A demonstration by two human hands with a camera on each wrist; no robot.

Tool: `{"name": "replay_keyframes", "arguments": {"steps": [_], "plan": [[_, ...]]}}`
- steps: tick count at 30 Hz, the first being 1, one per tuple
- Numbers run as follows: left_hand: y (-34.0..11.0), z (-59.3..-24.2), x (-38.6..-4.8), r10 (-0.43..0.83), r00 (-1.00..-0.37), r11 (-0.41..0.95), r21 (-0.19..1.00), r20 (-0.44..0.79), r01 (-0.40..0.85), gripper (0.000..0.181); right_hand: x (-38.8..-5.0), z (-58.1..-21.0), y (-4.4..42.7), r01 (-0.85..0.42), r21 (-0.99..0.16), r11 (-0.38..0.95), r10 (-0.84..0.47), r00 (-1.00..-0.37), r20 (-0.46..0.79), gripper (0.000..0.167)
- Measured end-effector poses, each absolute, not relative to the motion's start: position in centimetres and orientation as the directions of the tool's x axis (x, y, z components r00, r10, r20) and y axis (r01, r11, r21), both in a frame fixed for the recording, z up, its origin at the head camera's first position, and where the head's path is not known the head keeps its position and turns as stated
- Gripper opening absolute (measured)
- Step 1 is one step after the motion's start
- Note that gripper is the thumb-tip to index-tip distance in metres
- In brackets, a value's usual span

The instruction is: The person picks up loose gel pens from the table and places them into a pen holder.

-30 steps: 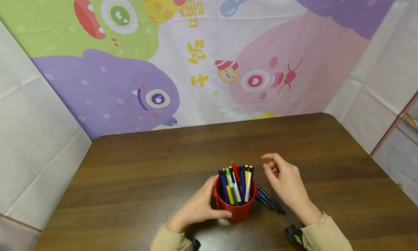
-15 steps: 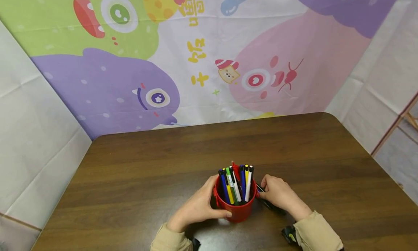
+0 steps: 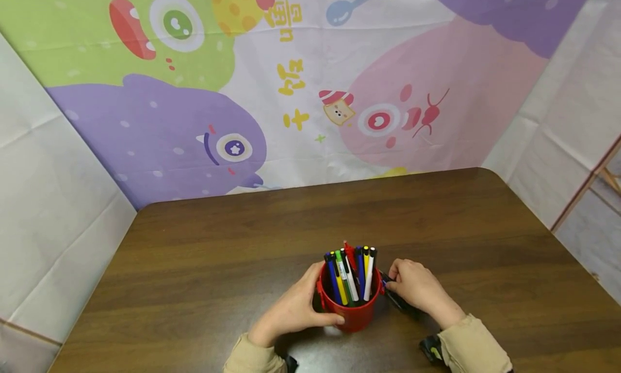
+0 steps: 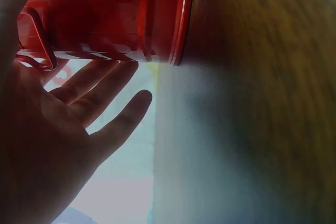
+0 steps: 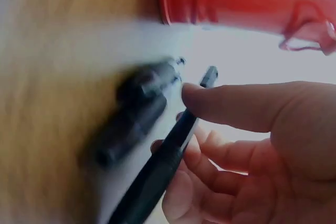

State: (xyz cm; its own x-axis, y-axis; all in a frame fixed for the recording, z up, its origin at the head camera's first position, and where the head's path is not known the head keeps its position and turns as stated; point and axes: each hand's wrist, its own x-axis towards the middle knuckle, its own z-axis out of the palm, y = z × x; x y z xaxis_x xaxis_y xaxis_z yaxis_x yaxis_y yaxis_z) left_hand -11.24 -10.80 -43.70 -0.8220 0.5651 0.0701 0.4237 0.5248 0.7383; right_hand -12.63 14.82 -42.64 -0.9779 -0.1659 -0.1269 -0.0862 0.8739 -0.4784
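My left hand grips the side of a small red bucket, thumb in front and fingers around the back. The bucket stands upright and holds several pens with blue, yellow, green and white barrels, plus a red item. Just right of it, my right hand pinches a black pen between thumb and fingers; in the right wrist view the pen tilts clear of the others. More dark pens lie blurred on the table beside it. In the left wrist view, some fingers spread along the bucket's wall.
Everything stands on a brown wooden table, near its front. A cartoon-printed cloth hangs behind the far edge, and white cloth closes off the left. A wire handle hangs on the bucket's side.
My right hand has come down and left from above the pens beside the bucket and now pinches one. The left hand and bucket have stayed in place.
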Motion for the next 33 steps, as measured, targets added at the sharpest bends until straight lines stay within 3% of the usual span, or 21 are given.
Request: {"name": "replay_keyframes", "arguments": {"steps": [5, 9, 14, 20, 25, 30, 33], "plan": [[-10.8, -43.6, -11.2, 0.568, -0.82, 0.517, 0.746, 0.066, 0.418, 0.092, -12.7, -41.3, 15.9, -0.086, -0.489, 0.868, -0.106, -0.994, -0.013, 0.013], [-10.8, -43.6, -11.2, 0.571, -0.817, 0.51, 0.748, 0.075, 0.425, 0.092, -12.3, -39.4, 16.5, -0.124, -0.531, 0.838, -0.016, -0.979, 0.204, 0.017], [-10.9, -43.6, -11.3, 0.573, -0.816, 0.509, 0.745, 0.082, 0.432, 0.092, -11.2, -37.2, 16.2, -0.248, -0.651, 0.717, 0.145, -0.861, 0.488, 0.025], [-11.0, -43.8, -11.3, 0.574, -0.814, 0.506, 0.743, 0.09, 0.439, 0.091, -10.0, -35.9, 15.2, -0.559, -0.635, 0.534, 0.143, -0.68, 0.719, 0.069], [-10.9, -43.8, -11.3, 0.576, -0.812, 0.498, 0.749, 0.091, 0.437, 0.091, -9.5, -35.9, 14.3, -0.676, -0.574, 0.462, 0.028, -0.636, 0.772, 0.076], [-10.8, -43.8, -11.3, 0.575, -0.813, 0.496, 0.751, 0.091, 0.435, 0.091, -9.2, -36.5, 13.3, -0.669, -0.554, 0.496, -0.074, -0.668, 0.741, 0.081], [-10.8, -43.9, -11.4, 0.574, -0.814, 0.497, 0.75, 0.092, 0.436, 0.091, -9.2, -36.9, 12.7, -0.665, -0.543, 0.514, -0.146, -0.691, 0.708, 0.073]]}}
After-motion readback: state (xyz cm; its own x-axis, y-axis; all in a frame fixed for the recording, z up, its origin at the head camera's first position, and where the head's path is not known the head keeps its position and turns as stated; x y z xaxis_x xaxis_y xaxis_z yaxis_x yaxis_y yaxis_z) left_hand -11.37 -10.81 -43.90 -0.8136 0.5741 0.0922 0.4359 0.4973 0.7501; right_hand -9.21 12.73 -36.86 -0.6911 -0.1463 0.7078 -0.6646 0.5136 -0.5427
